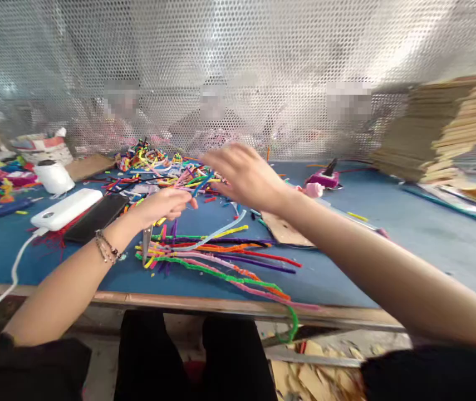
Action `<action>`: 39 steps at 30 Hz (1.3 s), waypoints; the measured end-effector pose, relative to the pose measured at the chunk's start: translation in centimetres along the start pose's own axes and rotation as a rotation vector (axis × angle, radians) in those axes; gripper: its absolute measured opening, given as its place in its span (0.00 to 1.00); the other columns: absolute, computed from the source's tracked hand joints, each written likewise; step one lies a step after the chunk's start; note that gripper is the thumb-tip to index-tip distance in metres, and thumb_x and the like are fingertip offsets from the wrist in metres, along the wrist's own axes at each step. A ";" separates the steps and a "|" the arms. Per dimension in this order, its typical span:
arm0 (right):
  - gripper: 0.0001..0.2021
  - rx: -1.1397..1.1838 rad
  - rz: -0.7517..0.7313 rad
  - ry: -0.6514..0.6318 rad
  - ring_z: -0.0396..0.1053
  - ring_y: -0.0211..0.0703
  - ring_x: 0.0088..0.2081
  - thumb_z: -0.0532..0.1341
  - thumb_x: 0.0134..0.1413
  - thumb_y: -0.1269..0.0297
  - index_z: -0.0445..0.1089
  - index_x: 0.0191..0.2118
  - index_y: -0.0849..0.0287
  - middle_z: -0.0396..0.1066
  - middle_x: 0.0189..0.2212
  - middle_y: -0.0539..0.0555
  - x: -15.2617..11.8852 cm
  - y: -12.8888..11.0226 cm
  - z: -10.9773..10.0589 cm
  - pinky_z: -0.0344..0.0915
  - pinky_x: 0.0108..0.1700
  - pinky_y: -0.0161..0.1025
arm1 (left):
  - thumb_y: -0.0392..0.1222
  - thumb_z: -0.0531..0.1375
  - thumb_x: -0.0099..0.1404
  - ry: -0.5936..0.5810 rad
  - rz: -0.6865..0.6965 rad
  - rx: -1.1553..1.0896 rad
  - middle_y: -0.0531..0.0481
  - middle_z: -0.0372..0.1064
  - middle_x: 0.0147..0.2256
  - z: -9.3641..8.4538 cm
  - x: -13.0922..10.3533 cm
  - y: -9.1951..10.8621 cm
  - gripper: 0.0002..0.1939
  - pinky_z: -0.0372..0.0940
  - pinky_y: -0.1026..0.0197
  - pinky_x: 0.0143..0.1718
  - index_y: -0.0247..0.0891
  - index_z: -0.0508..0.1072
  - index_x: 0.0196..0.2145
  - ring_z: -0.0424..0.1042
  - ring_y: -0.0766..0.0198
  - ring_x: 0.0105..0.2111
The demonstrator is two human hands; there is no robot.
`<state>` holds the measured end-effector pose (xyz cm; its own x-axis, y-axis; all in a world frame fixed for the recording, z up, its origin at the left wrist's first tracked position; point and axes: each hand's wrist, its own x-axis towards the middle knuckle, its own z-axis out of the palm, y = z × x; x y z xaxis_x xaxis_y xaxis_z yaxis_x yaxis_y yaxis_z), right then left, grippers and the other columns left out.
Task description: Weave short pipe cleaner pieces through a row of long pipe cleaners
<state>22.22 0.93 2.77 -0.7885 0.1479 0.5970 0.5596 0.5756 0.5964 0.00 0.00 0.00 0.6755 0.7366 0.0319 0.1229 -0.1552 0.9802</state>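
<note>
My left hand (170, 204) is closed in a pinch on a short blue pipe cleaner (202, 182), which slants up to the right from its fingertips. Just beyond the piece's upper end is my right hand (241, 171), palm down, its fingers stretched out and somewhat blurred. Whether its fingertips touch the blue piece I cannot tell. Below both hands lies a fan of long pipe cleaners (221, 257) in pink, green, red, purple, orange and yellow. Metal scissors (146, 245) lie by their gathered left ends. A green one (294, 326) hangs over the table's front edge.
A heap of coloured pipe cleaner pieces (150, 159) lies at the back. On the left are a white power bank (67, 208) with a cable, a dark flat case (98, 217) and a white container (54, 178). A cardboard stack (425, 128) stands back right, near a purple object (324, 178).
</note>
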 end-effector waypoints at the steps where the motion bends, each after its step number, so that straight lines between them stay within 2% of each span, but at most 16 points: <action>1: 0.17 0.007 -0.050 -0.033 0.66 0.48 0.48 0.51 0.64 0.68 0.63 0.55 0.67 0.69 0.48 0.61 -0.8 -1.5 -0.5 0.62 0.51 0.46 | 0.43 0.54 0.66 -0.035 -0.015 0.009 0.64 0.40 0.16 0.7 -0.1 0.0 0.11 0.38 0.69 0.15 0.32 0.68 0.30 0.38 0.75 0.15; 3: 0.14 -0.004 -0.106 -0.052 0.69 0.42 0.42 0.47 0.64 0.73 0.68 0.47 0.66 0.72 0.42 0.58 -2.2 -4.2 -1.4 0.64 0.44 0.39 | 0.45 0.57 0.64 -0.092 -0.038 0.022 0.63 0.42 0.15 2.1 -0.3 0.0 0.12 0.40 0.69 0.16 0.32 0.69 0.28 0.41 0.75 0.15; 5: 0.16 -0.012 -0.069 -0.046 0.67 0.37 0.30 0.45 0.65 0.74 0.70 0.39 0.65 0.71 0.30 0.54 -3.1 -6.0 -2.0 0.62 0.32 0.33 | 0.48 0.59 0.61 -0.140 -0.059 0.033 0.63 0.43 0.15 2.9 -0.4 -0.1 0.15 0.41 0.68 0.16 0.32 0.69 0.27 0.43 0.75 0.15; 8: 0.18 -0.040 -0.005 0.002 0.62 0.35 0.23 0.42 0.65 0.76 0.69 0.37 0.66 0.66 0.22 0.51 -3.6 -7.0 -2.4 0.55 0.22 0.32 | 0.52 0.60 0.60 -0.168 -0.071 0.033 0.63 0.42 0.15 3.5 -0.5 -0.2 0.17 0.40 0.68 0.16 0.33 0.68 0.27 0.41 0.75 0.15; 11: 0.18 -0.068 0.000 0.075 0.61 0.34 0.23 0.42 0.65 0.76 0.68 0.37 0.65 0.65 0.21 0.50 -3.6 -6.8 -2.6 0.52 0.22 0.33 | 0.54 0.55 0.63 -0.170 -0.072 0.032 0.64 0.39 0.15 3.6 -0.6 -0.2 0.18 0.41 0.68 0.16 0.36 0.64 0.26 0.37 0.75 0.15; 15: 0.10 -0.097 -0.071 0.150 0.59 0.34 0.24 0.50 0.63 0.74 0.68 0.36 0.62 0.66 0.22 0.48 -3.6 -6.4 -3.2 0.51 0.24 0.32 | 0.53 0.50 0.64 -0.178 -0.059 0.086 0.65 0.37 0.15 3.9 -0.8 -0.1 0.17 0.43 0.68 0.15 0.39 0.57 0.24 0.37 0.74 0.14; 19: 0.06 -0.099 -0.074 0.163 0.58 0.34 0.25 0.55 0.61 0.74 0.69 0.36 0.63 0.70 0.27 0.48 -4.1 -6.5 -3.7 0.49 0.24 0.34 | 0.51 0.47 0.65 -0.146 -0.010 0.229 0.64 0.37 0.16 4.3 -0.8 -0.2 0.15 0.45 0.68 0.15 0.39 0.59 0.26 0.38 0.73 0.14; 21: 0.10 0.050 0.024 0.076 0.57 0.35 0.25 0.51 0.61 0.76 0.69 0.34 0.63 0.68 0.25 0.49 -4.3 -6.7 -3.5 0.48 0.24 0.35 | 0.49 0.47 0.66 -0.094 0.030 0.339 0.62 0.40 0.16 4.5 -0.8 -0.3 0.15 0.46 0.68 0.17 0.37 0.63 0.28 0.42 0.72 0.15; 24: 0.12 0.589 0.351 -0.155 0.55 0.35 0.24 0.48 0.59 0.75 0.66 0.31 0.61 0.63 0.24 0.50 -4.5 -6.8 -3.0 0.47 0.26 0.34 | 0.44 0.48 0.66 0.015 0.108 0.536 0.59 0.48 0.18 5.1 -0.7 -0.5 0.13 0.48 0.67 0.21 0.36 0.66 0.28 0.49 0.70 0.18; 26: 0.10 0.894 0.525 -0.258 0.55 0.34 0.25 0.49 0.58 0.71 0.63 0.29 0.61 0.60 0.24 0.50 -4.5 -6.6 -2.7 0.50 0.27 0.33 | 0.40 0.50 0.64 0.080 0.168 0.660 0.58 0.48 0.18 5.5 -0.7 -0.4 0.12 0.49 0.66 0.23 0.36 0.65 0.25 0.50 0.70 0.20; 28: 0.10 1.045 0.583 -0.301 0.54 0.34 0.23 0.48 0.59 0.67 0.60 0.27 0.60 0.57 0.21 0.48 -4.2 -6.3 -2.6 0.52 0.27 0.32 | 0.37 0.51 0.62 0.119 0.221 0.751 0.59 0.45 0.17 5.8 -0.7 -0.2 0.11 0.48 0.65 0.24 0.37 0.64 0.23 0.46 0.69 0.19; 30: 0.12 1.137 0.577 -0.337 0.50 0.32 0.19 0.46 0.60 0.64 0.57 0.26 0.58 0.50 0.18 0.44 -4.0 -6.0 -2.7 0.52 0.23 0.31 | 0.36 0.51 0.62 0.126 0.258 0.798 0.59 0.42 0.17 5.9 -0.7 0.1 0.11 0.49 0.64 0.25 0.37 0.64 0.22 0.43 0.69 0.19; 33: 0.13 1.246 0.571 -0.372 0.46 0.32 0.15 0.42 0.62 0.63 0.56 0.28 0.58 0.46 0.16 0.42 -4.0 -5.8 -2.6 0.50 0.18 0.31 | 0.38 0.51 0.63 0.107 0.271 0.784 0.59 0.44 0.18 5.5 -0.7 0.5 0.12 0.49 0.65 0.25 0.37 0.64 0.23 0.45 0.69 0.19; 35: 0.13 1.206 0.577 -0.319 0.51 0.32 0.17 0.44 0.62 0.63 0.60 0.31 0.59 0.52 0.19 0.44 -4.2 -5.9 -2.4 0.52 0.20 0.31 | 0.40 0.50 0.64 0.061 0.236 0.721 0.59 0.47 0.17 5.1 -0.7 0.4 0.12 0.49 0.66 0.23 0.37 0.64 0.24 0.48 0.70 0.19; 36: 0.13 1.103 0.549 -0.262 0.54 0.32 0.19 0.45 0.63 0.63 0.62 0.32 0.60 0.56 0.20 0.46 -4.4 -6.0 -2.3 0.52 0.22 0.32 | 0.41 0.49 0.65 0.020 0.205 0.677 0.59 0.47 0.17 4.8 -0.6 0.2 0.13 0.48 0.66 0.22 0.37 0.65 0.25 0.49 0.70 0.18; 39: 0.13 0.534 0.282 -0.066 0.58 0.34 0.24 0.47 0.64 0.69 0.67 0.33 0.61 0.63 0.23 0.50 -4.9 -6.3 -2.3 0.51 0.25 0.33 | 0.45 0.44 0.67 -0.123 0.092 0.519 0.62 0.41 0.15 4.2 -0.3 -0.6 0.16 0.48 0.67 0.17 0.37 0.62 0.26 0.44 0.71 0.14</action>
<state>23.12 -5.27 -2.69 -0.6523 0.3932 0.6480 0.5572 0.8283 0.0583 2.77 -2.95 -1.40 0.7768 0.6269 0.0591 0.3812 -0.5429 0.7483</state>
